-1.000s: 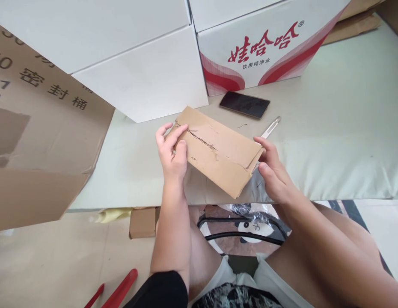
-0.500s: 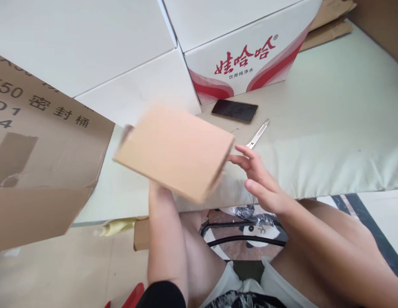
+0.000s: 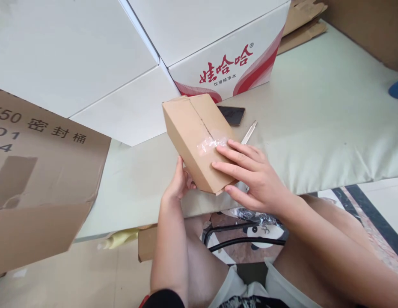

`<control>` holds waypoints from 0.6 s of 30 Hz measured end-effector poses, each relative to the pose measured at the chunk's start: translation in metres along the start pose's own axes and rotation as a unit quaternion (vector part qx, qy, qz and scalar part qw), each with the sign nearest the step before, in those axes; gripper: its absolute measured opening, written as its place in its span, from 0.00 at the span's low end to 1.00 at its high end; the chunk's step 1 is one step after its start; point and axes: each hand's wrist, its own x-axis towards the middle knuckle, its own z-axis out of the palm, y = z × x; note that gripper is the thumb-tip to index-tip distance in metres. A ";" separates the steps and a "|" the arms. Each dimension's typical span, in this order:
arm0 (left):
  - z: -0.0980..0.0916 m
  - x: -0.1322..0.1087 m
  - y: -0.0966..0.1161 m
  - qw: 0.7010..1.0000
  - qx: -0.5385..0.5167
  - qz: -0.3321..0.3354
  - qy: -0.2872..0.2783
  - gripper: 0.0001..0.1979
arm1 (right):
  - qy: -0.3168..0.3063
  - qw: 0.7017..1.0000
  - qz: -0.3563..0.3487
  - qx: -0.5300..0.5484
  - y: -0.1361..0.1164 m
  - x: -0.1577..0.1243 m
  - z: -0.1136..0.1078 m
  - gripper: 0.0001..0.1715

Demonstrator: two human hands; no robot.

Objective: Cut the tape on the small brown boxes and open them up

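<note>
A small brown cardboard box (image 3: 199, 128) is tilted above the front part of the covered bench. Clear, crinkled tape (image 3: 209, 144) crosses the middle seam on its upper face. My left hand (image 3: 181, 182) grips the box from its lower left side, thumb showing and the other fingers partly hidden beneath. Over the near right end of the box, my right hand (image 3: 247, 173) lies with fingers spread, touching the upper face by the tape. Just beyond that hand is a utility knife (image 3: 249, 131), its lower part hidden. A dark phone (image 3: 233, 115) is partly covered by the box.
Stacked white cartons (image 3: 224, 70) with red print stand at the back. A large brown carton (image 3: 48, 179) is on the left. Folded cardboard (image 3: 301, 36) lies at the back right of the pale green bench (image 3: 314, 115). Crumpled clear plastic (image 3: 261, 217) is below the bench edge.
The box has turned over, so its taped seam now faces up. My right hand has come from beside the box onto its surface. The camera view has shifted slightly.
</note>
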 end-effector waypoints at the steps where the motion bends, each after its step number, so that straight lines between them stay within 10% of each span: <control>1: -0.002 -0.001 -0.003 1.000 0.026 -0.002 -0.009 0.51 | 0.013 1.000 0.000 0.015 0.003 -0.001 -0.001 0.24; 7: -0.014 -0.013 -0.014 0.982 0.163 -0.044 -0.079 0.45 | 0.089 0.992 0.008 0.091 0.022 -0.005 -0.006 0.19; 9: -0.019 -0.014 -0.012 0.984 0.173 -0.027 -0.020 0.33 | 0.089 0.989 -0.001 0.117 0.022 -0.005 -0.007 0.15; 14: -0.029 -0.011 0.005 0.947 0.077 0.178 0.255 0.15 | 0.054 0.983 -0.011 0.173 0.014 -0.006 0.005 0.12; 18: -0.020 -0.018 0.015 0.812 -0.001 0.456 0.363 0.10 | 0.030 0.980 -0.022 0.197 0.007 -0.006 0.018 0.12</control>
